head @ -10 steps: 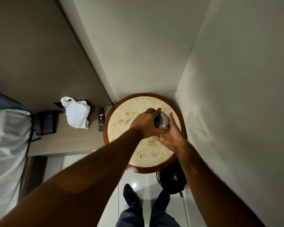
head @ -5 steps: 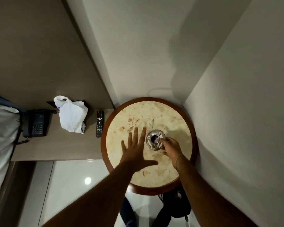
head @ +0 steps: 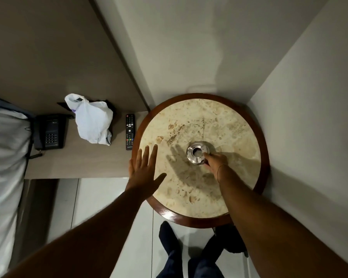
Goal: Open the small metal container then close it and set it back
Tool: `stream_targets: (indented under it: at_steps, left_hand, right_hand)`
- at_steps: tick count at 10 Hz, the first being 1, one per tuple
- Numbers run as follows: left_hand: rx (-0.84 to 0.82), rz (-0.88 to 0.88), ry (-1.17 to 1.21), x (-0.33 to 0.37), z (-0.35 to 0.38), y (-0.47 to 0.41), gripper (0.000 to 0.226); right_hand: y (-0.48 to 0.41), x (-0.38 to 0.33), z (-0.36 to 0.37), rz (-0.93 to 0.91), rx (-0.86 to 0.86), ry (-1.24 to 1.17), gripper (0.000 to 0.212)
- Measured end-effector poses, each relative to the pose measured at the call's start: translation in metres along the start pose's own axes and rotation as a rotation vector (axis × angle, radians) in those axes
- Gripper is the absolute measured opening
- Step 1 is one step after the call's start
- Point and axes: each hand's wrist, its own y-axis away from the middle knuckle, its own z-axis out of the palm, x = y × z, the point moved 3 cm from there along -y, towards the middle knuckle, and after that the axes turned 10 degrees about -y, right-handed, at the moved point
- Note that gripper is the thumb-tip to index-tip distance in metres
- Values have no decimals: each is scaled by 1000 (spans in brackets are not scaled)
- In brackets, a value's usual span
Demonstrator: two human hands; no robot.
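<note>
Small metal container (head: 198, 153) sits on the round counter (head: 249, 125), a bit right of centre, upright. Polished steel, squat and circular, with a dark round opening in the top and notches in the rim; looks like a lidded ashtray. Top appears seated, so I judge we're at the final step: closed, being set back.

My right hand (head: 216, 163) is at the container's near-right edge, fingers curled onto its rim, touching it. Can't tell whether it's actually pinching or just resting there; the contact is hidden under the knuckles.

My left hand (head: 144, 169) is flat and spread wide, holding nothing, hovering over the counter's left edge, well apart from the container.

Next move as I see it: let go with the right, lift straight off so the polished body doesn't skid on the stone.

Counter top is mottled beige stone, smooth, ringed by a glossy dark wood rim. The ledge to the left carries a remote (head: 130, 131), a crumpled white plastic bag (head: 92, 123) and a black phone (head: 49, 131). None of it is in the way.
</note>
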Motion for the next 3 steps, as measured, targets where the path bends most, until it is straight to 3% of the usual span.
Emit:
stream_targets:
  at_steps: [3]
  left_hand:
    - [128,-154,-163,14,-34,4,83]
  right_hand:
    - [29,-14,-19,-17,103,253,25]
